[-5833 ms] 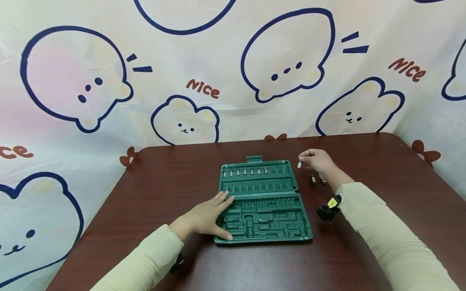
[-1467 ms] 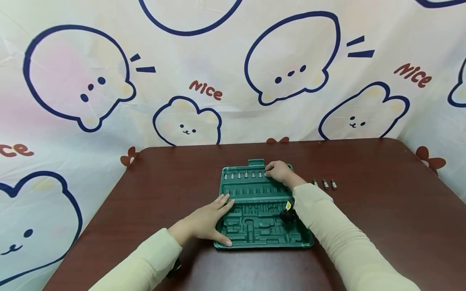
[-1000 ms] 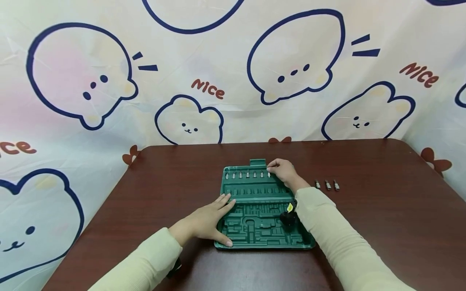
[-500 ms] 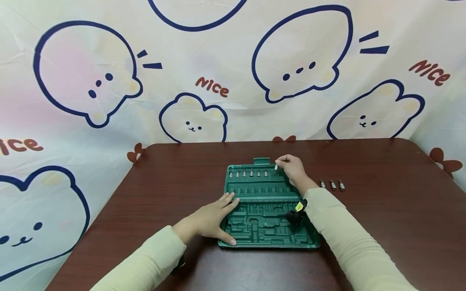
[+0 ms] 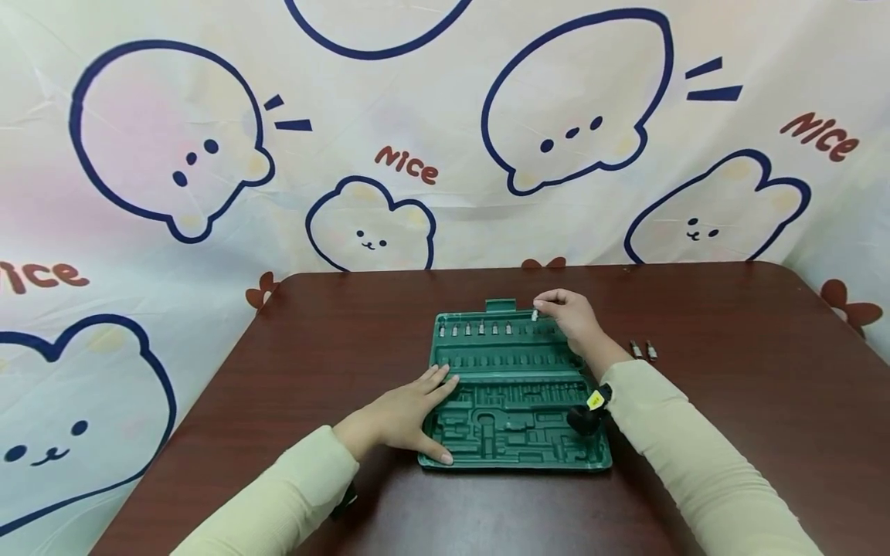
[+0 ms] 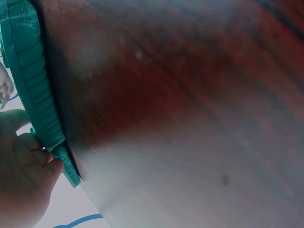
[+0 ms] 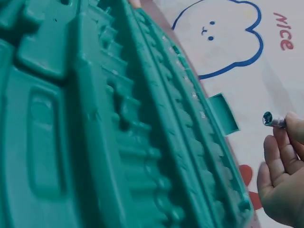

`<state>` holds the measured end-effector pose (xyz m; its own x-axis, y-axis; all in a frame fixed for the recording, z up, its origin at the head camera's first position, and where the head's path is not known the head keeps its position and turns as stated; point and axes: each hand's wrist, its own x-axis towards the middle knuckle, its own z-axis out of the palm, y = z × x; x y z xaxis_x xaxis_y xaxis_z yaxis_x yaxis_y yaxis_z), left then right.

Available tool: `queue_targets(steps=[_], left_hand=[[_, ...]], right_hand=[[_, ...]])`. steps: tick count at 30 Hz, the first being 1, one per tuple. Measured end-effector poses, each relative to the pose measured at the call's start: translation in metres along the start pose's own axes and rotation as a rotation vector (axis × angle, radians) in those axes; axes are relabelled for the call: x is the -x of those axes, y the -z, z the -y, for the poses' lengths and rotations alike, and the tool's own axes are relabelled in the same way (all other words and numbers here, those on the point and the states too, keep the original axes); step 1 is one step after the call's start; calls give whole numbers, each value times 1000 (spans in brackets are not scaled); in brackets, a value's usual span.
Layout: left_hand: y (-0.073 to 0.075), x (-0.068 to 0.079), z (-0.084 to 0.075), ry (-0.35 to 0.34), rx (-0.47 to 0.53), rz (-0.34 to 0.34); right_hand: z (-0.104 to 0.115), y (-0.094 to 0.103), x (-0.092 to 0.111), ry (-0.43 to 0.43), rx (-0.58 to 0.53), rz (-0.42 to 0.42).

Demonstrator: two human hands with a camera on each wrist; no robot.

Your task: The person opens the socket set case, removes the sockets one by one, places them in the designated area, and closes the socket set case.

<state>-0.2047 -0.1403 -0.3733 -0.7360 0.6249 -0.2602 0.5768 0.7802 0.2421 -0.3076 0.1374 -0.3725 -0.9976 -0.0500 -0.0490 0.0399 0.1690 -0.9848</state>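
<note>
A green tool case (image 5: pixel 528 374) lies open flat on the table. My left hand (image 5: pixel 403 413) rests with spread, straight fingers on its left edge; in the left wrist view that hand (image 6: pixel 23 171) is beside the case's ribbed side. Between thumb and fingertips my right hand (image 5: pixel 573 320) pinches a small silver socket (image 7: pixel 273 119), its hollow end facing the camera in the right wrist view. The socket is raised over the case's far right rim. Several similar sockets (image 5: pixel 481 327) stand in the left part of the far row, with vacant slots to their right.
Two loose sockets (image 5: pixel 643 350) lie on the brown table (image 5: pixel 334 332) right of the case, close to my right forearm. A green latch tab (image 5: pixel 500 305) sticks out from the case's far edge. A printed cloth (image 5: pixel 459 224) hangs behind the table.
The socket held earlier was laid beside the others at the right. My right hand has since pulled the rightmost socket from the row and lifted it rightward. The left hand stays put.
</note>
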Motion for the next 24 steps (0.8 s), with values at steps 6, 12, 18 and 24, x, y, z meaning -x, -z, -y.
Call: queue_targets(steps=[6, 12, 18, 24], left_hand=[[0, -1, 1, 7, -11, 14], [2, 0, 2, 6, -8, 18], [4, -2, 2, -17, -19, 4], [4, -4, 1, -11, -18, 15]], right_hand=[[3, 23, 11, -47, -59, -2], [0, 56, 21, -54, -88, -45], [-5, 95, 32, -44, -103, -94], [-15, 132, 42, -36, -85, -137]])
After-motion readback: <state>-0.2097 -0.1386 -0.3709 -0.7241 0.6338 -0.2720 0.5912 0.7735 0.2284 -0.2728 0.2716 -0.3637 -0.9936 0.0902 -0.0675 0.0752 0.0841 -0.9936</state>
